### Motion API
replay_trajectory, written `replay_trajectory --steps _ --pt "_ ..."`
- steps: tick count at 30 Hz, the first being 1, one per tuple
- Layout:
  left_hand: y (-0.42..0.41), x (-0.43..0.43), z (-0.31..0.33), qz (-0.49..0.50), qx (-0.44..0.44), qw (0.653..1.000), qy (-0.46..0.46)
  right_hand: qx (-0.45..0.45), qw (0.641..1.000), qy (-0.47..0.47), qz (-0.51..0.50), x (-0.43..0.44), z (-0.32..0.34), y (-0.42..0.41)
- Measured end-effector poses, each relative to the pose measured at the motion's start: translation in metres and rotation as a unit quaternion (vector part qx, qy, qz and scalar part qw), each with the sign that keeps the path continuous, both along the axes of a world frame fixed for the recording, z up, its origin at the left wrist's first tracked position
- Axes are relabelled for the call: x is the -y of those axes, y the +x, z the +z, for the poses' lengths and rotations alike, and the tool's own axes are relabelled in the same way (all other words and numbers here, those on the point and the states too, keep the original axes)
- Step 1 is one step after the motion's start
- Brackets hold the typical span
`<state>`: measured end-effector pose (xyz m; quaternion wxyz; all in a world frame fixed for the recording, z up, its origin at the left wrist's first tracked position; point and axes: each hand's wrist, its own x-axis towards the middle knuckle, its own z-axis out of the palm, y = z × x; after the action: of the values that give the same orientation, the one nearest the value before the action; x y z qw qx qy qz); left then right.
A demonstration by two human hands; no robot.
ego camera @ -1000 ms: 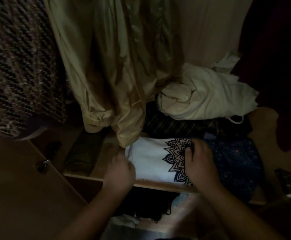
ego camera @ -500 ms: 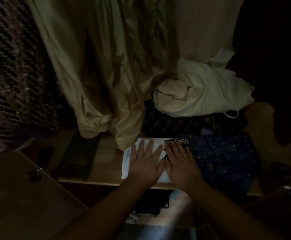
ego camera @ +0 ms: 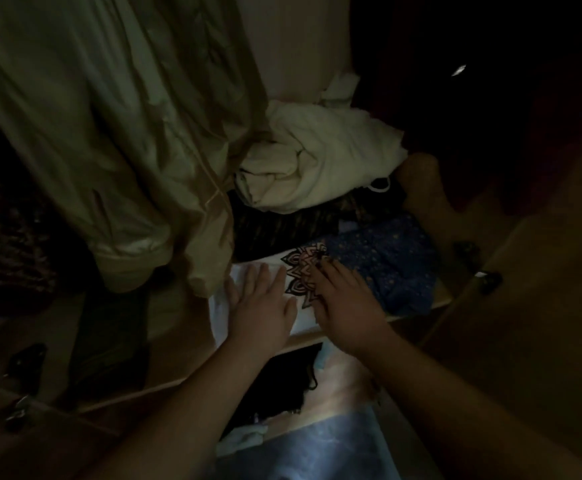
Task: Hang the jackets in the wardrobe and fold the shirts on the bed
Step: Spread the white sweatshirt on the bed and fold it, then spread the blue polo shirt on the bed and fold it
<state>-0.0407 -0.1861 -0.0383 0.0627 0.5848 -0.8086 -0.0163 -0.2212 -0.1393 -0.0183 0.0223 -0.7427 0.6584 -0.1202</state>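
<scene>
Big shiny beige jacket (ego camera: 127,150) hangs far left, top cut off by picture edge. Right side very dark, clothes there hard to make out. Cream bundle (ego camera: 317,161) far middle. Blue dotted cloth (ego camera: 393,258) just right of folded white shirt (ego camera: 222,306) on wardrobe shelf (ego camera: 178,320). Shirt has black flower print, partly hidden under hands. Left hand (ego camera: 265,306) and right hand (ego camera: 345,306) lie flat on shirt, fingers straight, gripping nothing.
</scene>
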Motion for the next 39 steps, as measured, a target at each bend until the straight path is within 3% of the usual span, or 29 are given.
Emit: replay_trajectory --steps 4,13,18,25,28,31,35,39 --pt "-0.02 -0.056 0.015 -0.071 -0.078 0.994 0.017 -0.003 0.998 0.02 -0.057 -0.079 0.013 -0.03" --pt "-0.13 -0.279 0.015 -0.313 -0.057 0.947 0.042 0.02 0.957 0.031 -0.287 -0.363 0.008 -0.085" --pt "-0.191 -0.449 -0.004 -0.461 -0.026 0.883 0.087 0.052 0.888 0.029 -0.457 -0.565 -0.005 -0.097" --pt "-0.242 -0.637 -0.014 -0.626 0.046 0.775 0.067 0.071 0.772 0.045 -0.63 -0.788 -0.017 -0.067" --pt "-0.253 -0.689 -0.011 -0.669 0.036 0.737 0.091 0.1 0.723 0.027 -0.683 -0.843 -0.027 -0.055" --pt "-0.263 -0.719 -0.018 -0.698 0.011 0.709 0.105 0.114 0.695 0.03 -0.709 -0.876 -0.042 -0.054" --pt "-0.28 -0.736 -0.029 -0.713 0.02 0.693 0.105 0.146 0.686 0.04 -0.712 -0.892 -0.059 -0.068" --pt "-0.309 -0.736 -0.049 -0.701 0.027 0.701 0.125 0.152 0.696 0.058 -0.699 -0.892 -0.071 -0.104"
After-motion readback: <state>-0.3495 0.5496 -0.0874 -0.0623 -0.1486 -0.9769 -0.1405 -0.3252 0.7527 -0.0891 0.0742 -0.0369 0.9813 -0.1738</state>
